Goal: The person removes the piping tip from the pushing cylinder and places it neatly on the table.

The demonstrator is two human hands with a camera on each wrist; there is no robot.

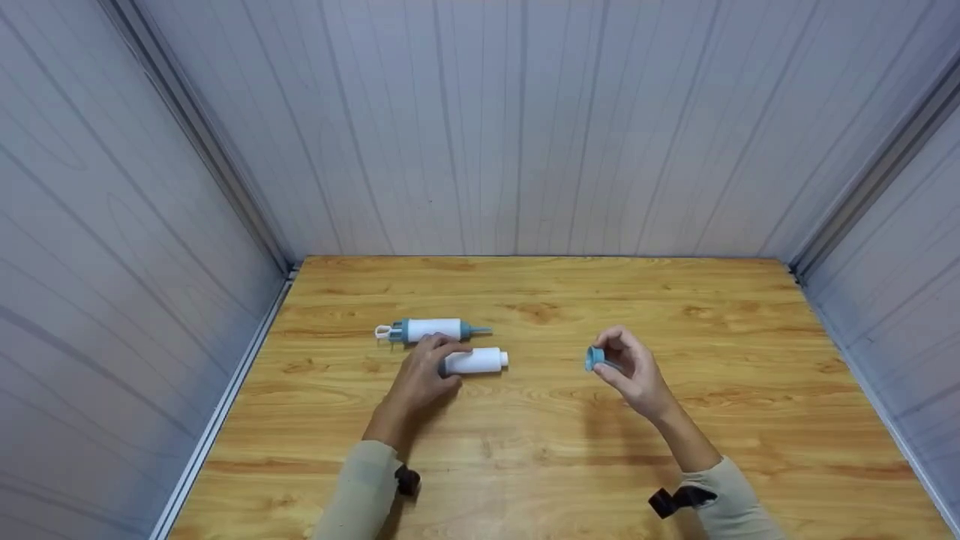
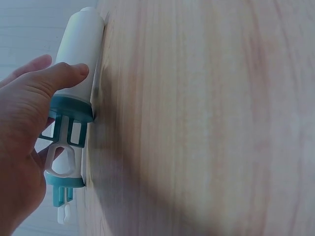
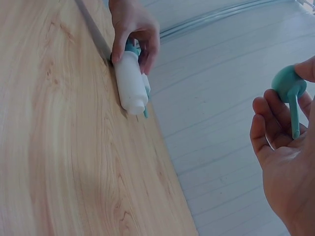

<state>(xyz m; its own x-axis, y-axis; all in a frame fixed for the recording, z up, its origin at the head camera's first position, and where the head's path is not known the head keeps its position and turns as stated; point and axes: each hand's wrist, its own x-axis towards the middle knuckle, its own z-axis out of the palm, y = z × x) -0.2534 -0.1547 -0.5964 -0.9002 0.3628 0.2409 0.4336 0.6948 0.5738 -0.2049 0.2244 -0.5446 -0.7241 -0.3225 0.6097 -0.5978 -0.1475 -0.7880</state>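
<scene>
On the counter [image 1: 525, 450] at left, the left grip [image 1: 422, 373] holds a white tube [image 1: 480, 361]; rightward, the right grip [image 1: 636, 377] pinches a teal nozzle [image 1: 595, 358] (likely light, stiff plastic), best held by its rim.

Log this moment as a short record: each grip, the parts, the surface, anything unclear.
Surface: wood-grain table
Left grip: holds a white tube near its teal collar; tube on its side
Tube front: bare white neck, no nozzle attached
Right grip: pinches a loose teal nozzle above the table
Second tube: beyond the first, nozzle fitted, white pull loop at the other end
Background: pale panelled walls
Unclear: whether the left grip touches the second tube
</scene>
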